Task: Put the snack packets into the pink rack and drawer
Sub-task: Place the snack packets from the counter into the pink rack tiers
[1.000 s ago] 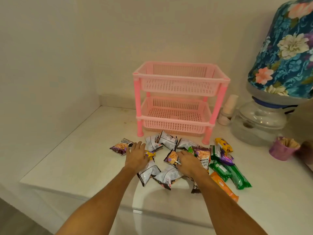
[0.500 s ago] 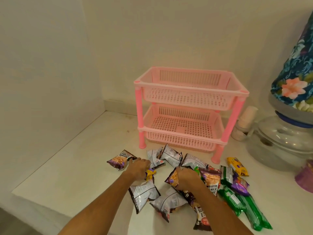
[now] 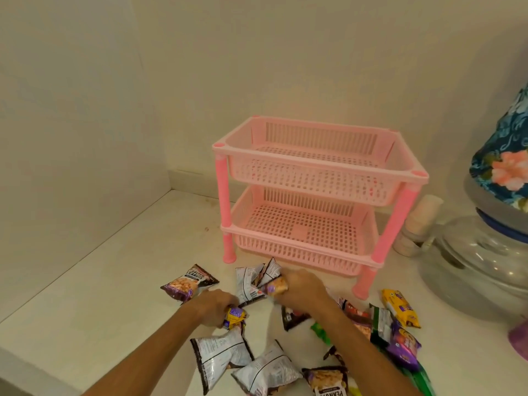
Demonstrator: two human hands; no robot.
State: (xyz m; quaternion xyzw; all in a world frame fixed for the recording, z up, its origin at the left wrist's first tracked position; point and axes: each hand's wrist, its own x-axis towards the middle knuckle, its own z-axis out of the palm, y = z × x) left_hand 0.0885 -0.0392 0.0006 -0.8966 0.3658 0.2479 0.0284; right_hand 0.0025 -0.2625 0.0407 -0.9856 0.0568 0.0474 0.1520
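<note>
Pink plastic fills the middle of the scene, a two-tier pink rack (image 3: 314, 201) standing on a pale countertop (image 3: 108, 281) just beyond a person's fingertips, both of its slotted trays bare. The left hand (image 3: 214, 305) is curled shut around a small purple-and-yellow packet (image 3: 235, 317), its fingers wrapped over the near end. The right hand (image 3: 303, 285) is closed on a peanut packet (image 3: 275, 286) whose orange and purple end juts out to the left of the knuckles, touching the grey-backed packets (image 3: 251, 281) lying just past them. A salted peanuts packet (image 3: 188, 282) lies face up beyond the left hand, apart from it. Two more silver packets (image 3: 223, 355) lie below the left wrist, and a dark peanut packet (image 3: 328, 380) sits under the right forearm. To the right of the right hand, a loose heap holds a yellow biscuit packet (image 3: 400, 307), a purple packet (image 3: 404, 348) and green wrappers (image 3: 321, 332). Cream walls meet in a corner behind the rack, and a water dispenser jar (image 3: 480, 252) with a floral cover (image 3: 505, 164) stands at the right edge beside stacked cups (image 3: 420, 221).
</note>
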